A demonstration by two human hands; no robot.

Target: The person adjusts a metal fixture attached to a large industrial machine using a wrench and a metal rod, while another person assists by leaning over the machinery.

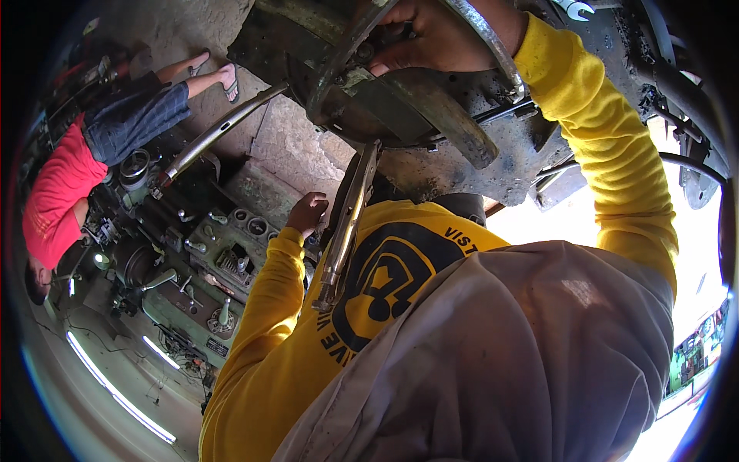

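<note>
My right hand is raised at the top of the view, its fingers closed around a part of a rusty, greasy metal assembly with a curved shoe-like piece. A curved steel band crosses my wrist. Long silver locking pliers hang clamped from the assembly's lower edge. My left hand sits just left of the pliers with its fingers curled and nothing visible in it. Whether it touches the pliers is unclear. Both arms wear yellow sleeves, and a yellow shirt with a black emblem and grey cloth fill the lower view.
A green machine tool with levers and dials stands at the left. A person in a red shirt and denim shorts stands beside it. A curved chrome bar slants over the concrete floor. A wrench lies at the top right.
</note>
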